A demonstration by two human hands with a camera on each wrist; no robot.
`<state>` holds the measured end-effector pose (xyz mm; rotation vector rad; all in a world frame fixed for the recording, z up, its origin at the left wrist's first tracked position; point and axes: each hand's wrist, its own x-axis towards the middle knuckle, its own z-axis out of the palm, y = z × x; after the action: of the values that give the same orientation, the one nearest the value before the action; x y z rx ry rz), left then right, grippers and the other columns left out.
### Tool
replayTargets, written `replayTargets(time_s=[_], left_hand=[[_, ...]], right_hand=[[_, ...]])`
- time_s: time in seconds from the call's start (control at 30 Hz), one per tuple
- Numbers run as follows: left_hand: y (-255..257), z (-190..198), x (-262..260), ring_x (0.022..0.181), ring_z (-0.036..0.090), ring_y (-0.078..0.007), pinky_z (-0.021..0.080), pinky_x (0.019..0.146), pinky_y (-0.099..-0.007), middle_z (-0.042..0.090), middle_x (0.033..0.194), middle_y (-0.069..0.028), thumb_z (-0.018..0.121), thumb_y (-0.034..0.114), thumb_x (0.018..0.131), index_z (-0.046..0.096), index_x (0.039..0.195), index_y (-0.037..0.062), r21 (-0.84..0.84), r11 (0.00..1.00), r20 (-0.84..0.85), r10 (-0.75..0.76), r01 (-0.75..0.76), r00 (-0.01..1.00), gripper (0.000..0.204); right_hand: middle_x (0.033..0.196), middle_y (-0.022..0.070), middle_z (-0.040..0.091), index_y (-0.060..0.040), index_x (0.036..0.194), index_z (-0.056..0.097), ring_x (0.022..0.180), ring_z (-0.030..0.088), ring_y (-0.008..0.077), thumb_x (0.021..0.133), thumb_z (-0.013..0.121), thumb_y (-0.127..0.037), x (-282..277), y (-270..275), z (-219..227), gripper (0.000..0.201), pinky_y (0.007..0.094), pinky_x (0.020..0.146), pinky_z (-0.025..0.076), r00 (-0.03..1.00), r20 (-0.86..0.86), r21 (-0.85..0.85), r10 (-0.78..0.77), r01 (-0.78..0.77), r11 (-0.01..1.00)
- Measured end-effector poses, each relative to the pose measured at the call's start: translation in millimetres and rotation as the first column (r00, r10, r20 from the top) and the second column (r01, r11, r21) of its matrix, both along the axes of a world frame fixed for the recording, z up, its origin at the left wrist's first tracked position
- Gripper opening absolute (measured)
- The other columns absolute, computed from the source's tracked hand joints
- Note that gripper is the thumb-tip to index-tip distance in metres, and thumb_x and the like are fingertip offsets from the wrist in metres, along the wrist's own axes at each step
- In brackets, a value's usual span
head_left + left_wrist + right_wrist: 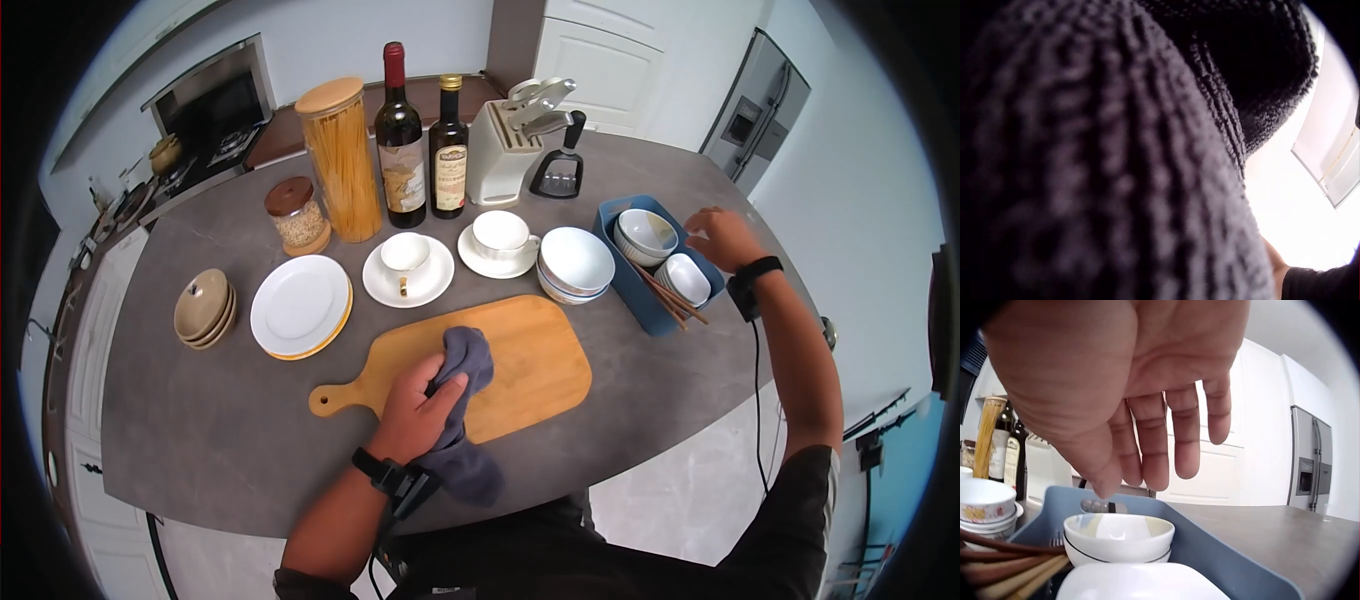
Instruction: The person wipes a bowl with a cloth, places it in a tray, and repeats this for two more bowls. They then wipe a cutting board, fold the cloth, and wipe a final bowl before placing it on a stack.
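My left hand (413,408) grips a dark grey-purple cloth (467,360) over the wooden cutting board (535,350); the cloth's lower end trails past the board's near edge. In the left wrist view the ribbed cloth (1116,162) fills most of the picture. Above the far right side of a blue bin (655,318) hovers my right hand (728,240). In the right wrist view its fingers (1155,447) hang down loosely, holding nothing. Inside the bin are round bowls (1119,537), a white square-looking bowl (684,278) and wooden chopsticks (665,297).
Behind the board stand stacked bowls (575,262), two cups on saucers (408,284), plates (302,305) and brown bowls (203,307). Farther back are a grain jar (297,215), a spaghetti jar (340,160), a wine bottle (400,150), a second bottle (449,150) and a knife block (497,155).
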<state>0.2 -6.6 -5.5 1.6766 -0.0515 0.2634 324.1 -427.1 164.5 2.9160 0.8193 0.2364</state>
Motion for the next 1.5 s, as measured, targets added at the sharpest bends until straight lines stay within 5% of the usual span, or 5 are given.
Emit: replayTargets(time_s=[0.43, 0.9, 1.07, 1.23, 1.5], left_hand=[[1, -10, 0, 0.099, 0.066, -0.0107, 0.055, 0.089, -0.0302, 0.075, 0.106, -0.0077, 0.074, 0.015, 0.106, 0.069, 0.127, -0.0067, -0.077, 0.997, -0.003, 0.014, -0.014, 1.000, 0.031], [0, -3, -1, 0.100, 0.067, -0.0106, 0.055, 0.090, -0.0301, 0.077, 0.108, -0.0085, 0.073, 0.017, 0.107, 0.069, 0.128, -0.0067, -0.084, 0.996, -0.019, 0.015, -0.016, 1.000, 0.032], [1, -9, 1, 0.106, 0.065, -0.0095, 0.053, 0.095, -0.0298, 0.076, 0.115, -0.0073, 0.066, 0.022, 0.112, 0.067, 0.134, -0.0047, -0.166, 0.985, -0.012, 0.032, -0.034, 0.999, 0.035], [5, -1, 0, 0.109, 0.062, -0.0077, 0.052, 0.097, -0.0274, 0.072, 0.122, -0.0010, 0.057, 0.022, 0.117, 0.067, 0.138, -0.0015, -0.332, 0.934, -0.002, 0.137, -0.130, 0.991, 0.033], [15, 3, 2, 0.110, 0.059, -0.0060, 0.050, 0.099, -0.0259, 0.069, 0.124, 0.0001, 0.056, 0.027, 0.118, 0.063, 0.144, 0.0001, -0.533, 0.831, 0.092, 0.241, -0.157, 0.966, 0.037]], right_hand=[[0.114, 0.0195, 0.079, -0.0080, 0.118, 0.083, 0.110, 0.073, 0.0392, 0.094, 0.075, -0.019, 45, 20, -62, 0.027, 0.0495, 0.099, 0.057, 0.973, -0.216, -0.195, 0.075, -0.118, 0.974], [0.096, 0.0204, 0.076, 0.0027, 0.113, 0.074, 0.088, 0.071, 0.0364, 0.105, 0.068, -0.018, -18, 28, 24, 0.023, 0.0417, 0.084, 0.057, 0.994, -0.086, 0.384, 0.065, -0.027, 0.923], [0.103, 0.0059, 0.073, 0.0004, 0.123, 0.067, 0.082, 0.069, 0.0126, 0.115, 0.061, -0.028, -109, 80, 40, 0.030, 0.0290, 0.080, 0.058, 0.764, -0.293, 0.951, 0.575, 0.168, 0.261], [0.104, 0.0092, 0.075, 0.0001, 0.125, 0.066, 0.081, 0.073, 0.0172, 0.115, 0.062, -0.029, -179, 144, -31, 0.031, 0.0299, 0.075, 0.061, 0.478, -0.359, 0.850, 0.802, 0.522, 0.070], [0.101, 0.0054, 0.071, -0.0009, 0.126, 0.066, 0.084, 0.066, 0.0143, 0.112, 0.065, -0.026, -197, 208, -108, 0.028, 0.0310, 0.071, 0.056, 0.246, -0.433, 0.649, 0.867, 0.753, 0.110]])
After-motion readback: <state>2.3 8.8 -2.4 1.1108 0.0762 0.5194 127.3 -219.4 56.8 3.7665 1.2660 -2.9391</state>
